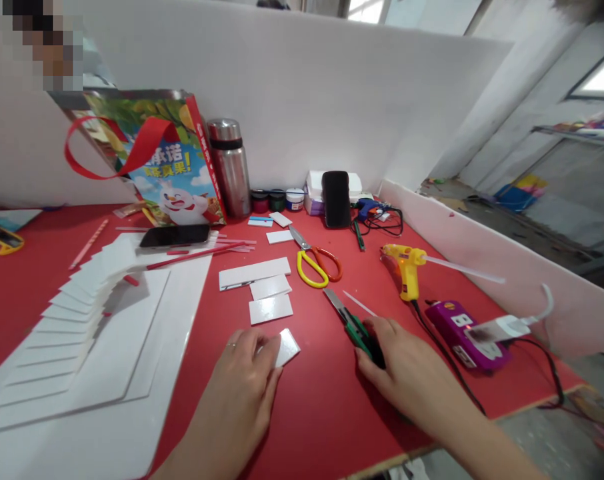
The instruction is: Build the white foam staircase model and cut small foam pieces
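The left hand (246, 379) is pinching a small white rectangular board piece (288, 347) between thumb and fingers, its near end hiding beneath them, low over the glossy red surface (322, 420). The right hand (407, 367) is curling around a green-and-black utility knife (358, 335), whose metal blade is pointing away toward the metal scissors with yellow and orange handle loops (312, 268). A yellow plastic glue gun (408, 270) is lying beyond the right hand, near a purple power strip (467, 337).

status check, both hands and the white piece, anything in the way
Left hand holding small white piece. Right hand holding green cutter, blade out. Scissors lie beyond, apart from both hands.
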The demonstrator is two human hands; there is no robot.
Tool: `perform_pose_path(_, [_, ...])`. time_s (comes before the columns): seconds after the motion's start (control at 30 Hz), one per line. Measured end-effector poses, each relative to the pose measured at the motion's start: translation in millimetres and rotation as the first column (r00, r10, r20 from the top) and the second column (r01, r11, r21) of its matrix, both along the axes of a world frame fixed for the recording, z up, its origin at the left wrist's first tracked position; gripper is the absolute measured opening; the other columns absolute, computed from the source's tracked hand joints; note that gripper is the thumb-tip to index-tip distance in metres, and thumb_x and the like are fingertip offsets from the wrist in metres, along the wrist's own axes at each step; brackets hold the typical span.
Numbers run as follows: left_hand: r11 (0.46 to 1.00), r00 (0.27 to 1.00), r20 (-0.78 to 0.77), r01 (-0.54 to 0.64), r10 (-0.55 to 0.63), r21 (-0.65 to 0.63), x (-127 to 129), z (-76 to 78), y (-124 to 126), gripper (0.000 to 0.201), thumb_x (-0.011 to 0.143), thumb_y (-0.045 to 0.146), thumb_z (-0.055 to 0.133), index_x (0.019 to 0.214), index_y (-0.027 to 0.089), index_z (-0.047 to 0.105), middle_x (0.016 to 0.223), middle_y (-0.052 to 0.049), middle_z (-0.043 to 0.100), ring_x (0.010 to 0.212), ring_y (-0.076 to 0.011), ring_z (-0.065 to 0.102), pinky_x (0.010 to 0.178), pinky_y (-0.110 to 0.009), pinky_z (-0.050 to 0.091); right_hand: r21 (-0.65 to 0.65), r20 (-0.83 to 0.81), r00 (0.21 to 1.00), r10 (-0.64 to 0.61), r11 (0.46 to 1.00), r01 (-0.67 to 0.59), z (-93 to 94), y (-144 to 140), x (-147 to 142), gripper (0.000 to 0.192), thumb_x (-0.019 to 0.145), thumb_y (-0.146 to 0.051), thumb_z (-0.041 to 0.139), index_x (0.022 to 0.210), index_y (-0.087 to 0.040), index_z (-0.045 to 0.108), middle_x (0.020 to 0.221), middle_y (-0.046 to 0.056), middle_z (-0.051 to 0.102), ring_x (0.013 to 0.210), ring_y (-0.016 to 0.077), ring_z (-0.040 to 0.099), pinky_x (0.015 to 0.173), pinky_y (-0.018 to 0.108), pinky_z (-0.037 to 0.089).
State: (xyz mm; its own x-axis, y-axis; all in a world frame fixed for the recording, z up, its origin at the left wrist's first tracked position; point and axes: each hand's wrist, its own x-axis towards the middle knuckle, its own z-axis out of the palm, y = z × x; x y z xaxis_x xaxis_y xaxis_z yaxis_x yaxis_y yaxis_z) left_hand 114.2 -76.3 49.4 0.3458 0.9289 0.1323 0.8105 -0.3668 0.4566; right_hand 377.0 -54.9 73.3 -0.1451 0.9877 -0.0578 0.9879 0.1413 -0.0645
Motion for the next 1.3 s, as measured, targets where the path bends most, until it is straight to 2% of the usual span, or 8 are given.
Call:
perform_pose_path(0.1, [1.0, 1.0, 0.002, 0.013, -0.013, -0.014, -2, 0.8, 1, 0.032, 0.097, 0.018, 0.044, 0.124, 0.016, 0.061, 0.109, -0.015, 0.057, 0.098, -0.0289, 0.055, 0.084, -0.05, 0.054, -0.064, -0.105, 0.992, -0.072, 0.996, 0.066, 1.8, 2, 7, 0.015, 0.089, -0.025, 0.05, 0.097, -0.017, 0.06, 0.082, 0.011, 0.07, 0.076, 0.0295, 0.072, 0.064, 0.035, 0.049])
perform_pose_path(0.2, [1.0, 0.999, 0.024, 0.025, -0.025, 0.01, -4, -0.2, 1, 0.032, 0.097, 0.019, 0.045, 0.125, 0.017, 0.061, 0.11, -0.015, 0.057, 0.099, -0.0287, 0.056, 0.085, -0.05, 0.055, -0.1, -0.367, 0.929, -0.037, 0.995, -0.001, 7.1, -2, 14, 0.019, 0.094, -0.031, 0.047, 0.103, -0.02, 0.06, 0.087, 0.008, 0.071, 0.08, 0.0259, 0.071, 0.067, 0.033, 0.051])
perform_pose_path(0.4, [0.999, 0.999, 0.026, 0.03, -0.031, 0.042, -5, -4.4, -1, 0.031, 0.097, 0.02, 0.047, 0.125, 0.019, 0.062, 0.111, -0.015, 0.057, 0.1, -0.0292, 0.057, 0.086, -0.049, 0.055, -0.285, -0.645, 0.764, -0.039, 0.939, -0.192, 28.3, -19, 1, 0.045, 0.098, -0.035, 0.049, 0.142, -0.026, 0.053, 0.128, 0.01, 0.07, 0.123, 0.0264, 0.063, 0.1, 0.038, 0.053])
perform_pose_path(0.5, [0.998, 0.999, 0.029, 0.029, -0.031, 0.053, -5, -6.0, -1, 0.032, 0.098, 0.02, 0.046, 0.125, 0.017, 0.062, 0.112, -0.016, 0.057, 0.1, -0.0294, 0.057, 0.086, -0.049, 0.054, -0.348, -0.626, 0.778, -0.049, 0.911, -0.223, 35.6, -22, -3, 0.054, 0.1, -0.039, 0.045, 0.152, -0.027, 0.045, 0.145, 0.009, 0.06, 0.136, 0.0264, 0.053, 0.111, 0.041, 0.045])
perform_pose_path(0.7, [0.999, 0.998, 0.033, 0.048, -0.048, 0.026, -6, -7.6, 1, 0.033, 0.098, 0.02, 0.047, 0.128, 0.018, 0.06, 0.114, -0.015, 0.056, 0.102, -0.029, 0.056, 0.088, -0.048, 0.054, -0.361, -0.577, 0.816, -0.029, 0.906, -0.222, 30.8, -28, 0, 0.055, 0.099, -0.043, 0.046, 0.153, -0.028, 0.045, 0.143, 0.008, 0.062, 0.133, 0.0259, 0.057, 0.106, 0.038, 0.051])
perform_pose_path(0.87, [0.999, 0.998, 0.045, 0.035, -0.035, 0.01, -4, -5.2, 2, 0.034, 0.097, 0.02, 0.046, 0.127, 0.018, 0.061, 0.111, -0.015, 0.056, 0.101, -0.0294, 0.056, 0.086, -0.048, 0.054, -0.274, -0.528, 0.849, 0.04, 0.938, -0.214, 27.9, -25, -5, 0.038, 0.1, -0.038, 0.045, 0.134, -0.029, 0.06, 0.117, 0.007, 0.076, 0.109, 0.024, 0.072, 0.084, 0.031, 0.06])
perform_pose_path(1.0, [0.999, 0.998, 0.033, 0.049, -0.049, -0.011, -3, -2.9, 3, 0.034, 0.098, 0.018, 0.043, 0.127, 0.018, 0.061, 0.111, -0.015, 0.054, 0.099, -0.0291, 0.054, 0.084, -0.048, 0.053, -0.22, -0.433, 0.892, 0.129, 0.944, -0.244, 32.8, -19, -22, 0.034, 0.098, -0.024, 0.041, 0.122, -0.024, 0.066, 0.094, 0.008, 0.079, 0.075, 0.0228, 0.076, 0.063, 0.028, 0.055])
perform_pose_path(1.3, [0.998, 0.998, -0.001, 0.056, -0.056, -0.023, -2, -0.9, 4, 0.033, 0.098, 0.016, 0.041, 0.124, 0.016, 0.061, 0.106, -0.014, 0.051, 0.095, -0.028, 0.051, 0.081, -0.046, 0.05, -0.346, -0.245, 0.957, 0.156, 0.908, -0.236, 42.4, -15, -47, 0.056, 0.094, -0.016, 0.043, 0.15, -0.011, 0.044, 0.088, 0.014, 0.078, 0.074, 0.0242, 0.074, 0.06, 0.026, 0.042])
